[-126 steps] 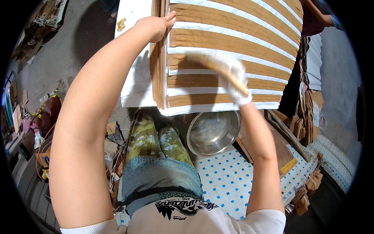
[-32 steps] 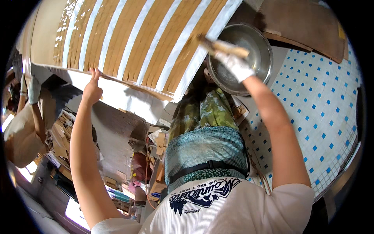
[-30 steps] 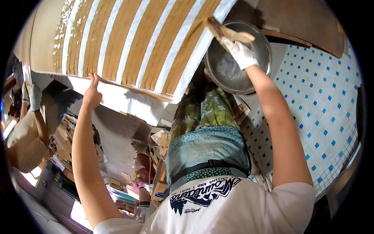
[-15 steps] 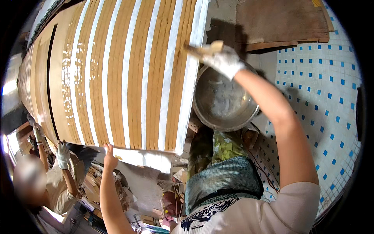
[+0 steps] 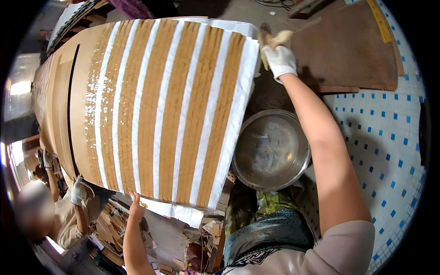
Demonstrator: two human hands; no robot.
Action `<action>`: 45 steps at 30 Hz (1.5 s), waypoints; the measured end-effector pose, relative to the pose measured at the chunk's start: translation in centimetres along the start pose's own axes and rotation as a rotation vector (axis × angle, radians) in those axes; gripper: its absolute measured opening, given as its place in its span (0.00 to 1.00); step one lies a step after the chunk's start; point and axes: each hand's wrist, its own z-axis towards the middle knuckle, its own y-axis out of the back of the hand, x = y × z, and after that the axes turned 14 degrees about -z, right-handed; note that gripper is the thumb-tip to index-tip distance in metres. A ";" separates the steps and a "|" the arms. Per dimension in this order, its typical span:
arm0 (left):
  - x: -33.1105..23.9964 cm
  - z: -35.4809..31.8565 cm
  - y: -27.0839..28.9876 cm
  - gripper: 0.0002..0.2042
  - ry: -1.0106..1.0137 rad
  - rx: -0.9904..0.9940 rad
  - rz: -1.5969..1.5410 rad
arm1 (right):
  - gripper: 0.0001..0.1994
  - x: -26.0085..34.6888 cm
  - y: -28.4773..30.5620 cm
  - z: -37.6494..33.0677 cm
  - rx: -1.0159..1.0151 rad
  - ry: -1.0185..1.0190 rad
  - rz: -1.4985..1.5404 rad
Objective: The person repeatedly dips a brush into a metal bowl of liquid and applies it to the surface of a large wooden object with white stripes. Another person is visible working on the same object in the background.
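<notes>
My gloved right hand [image 5: 280, 58] is clamped on a brush [image 5: 267, 37] at the striped board's [image 5: 169, 110] far corner; my bare left hand [image 5: 136, 209] steadies its near edge, fingers spread. Metal bowl [image 5: 271, 149] sits alongside for dipping.

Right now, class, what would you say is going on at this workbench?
A person is working over a large board laid with long brown strips alternating with white bands. Their gloved right hand grips a brush at the board's far right corner, above a metal bowl that holds a pale liquid. Their bare left hand rests at the board's near edge. A co-worker's gloved hand is at the lower left, by the board's corner.
</notes>
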 end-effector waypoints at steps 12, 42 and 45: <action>-9.5 -1.6 4.4 0.41 0.285 0.012 -0.208 | 0.28 18.0 0.3 -4.6 0.470 0.339 0.515; -9.9 -2.4 1.9 0.46 0.013 -0.292 -0.683 | 0.21 8.1 -1.6 -49.5 0.413 1.329 -0.105; -9.4 -2.6 -1.0 0.48 0.009 -0.451 -0.451 | 0.19 3.0 -2.3 -48.8 0.972 1.041 0.325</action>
